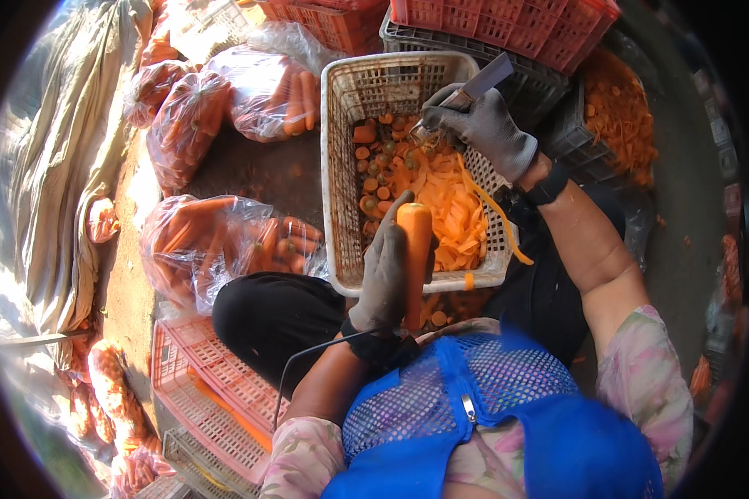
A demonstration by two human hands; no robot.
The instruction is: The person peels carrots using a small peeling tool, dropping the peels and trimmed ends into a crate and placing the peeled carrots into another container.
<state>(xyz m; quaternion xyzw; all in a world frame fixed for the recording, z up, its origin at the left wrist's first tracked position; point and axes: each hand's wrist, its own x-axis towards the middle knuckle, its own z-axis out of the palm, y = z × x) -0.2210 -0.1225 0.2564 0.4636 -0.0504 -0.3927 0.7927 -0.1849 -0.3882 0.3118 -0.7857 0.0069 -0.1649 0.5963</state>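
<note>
My left hand (382, 274), in a grey work glove, grips a thick peeled carrot (416, 249) upright over the near rim of a white plastic crate (326, 187). Over the crate's far right side, my gloved right hand (484, 128) is closed around a knife (488, 76), its broad blade pointing up and away. A small metal tool (417, 130), perhaps a peeler, juts from beneath the same hand; its grip is hidden. Orange peel ribbons (452, 215) and cut carrot ends (369, 185) lie in the crate. One long peel strip (496, 209) hangs over its right rim.
Clear plastic bags of carrots (190, 243) lie to the left, with more bags (274, 93) farther back. Red crates (505, 28) are stacked behind. A grey crate (577, 134) heaped with peelings (618, 118) stands at right. Pink crates (218, 399) sit by my left knee.
</note>
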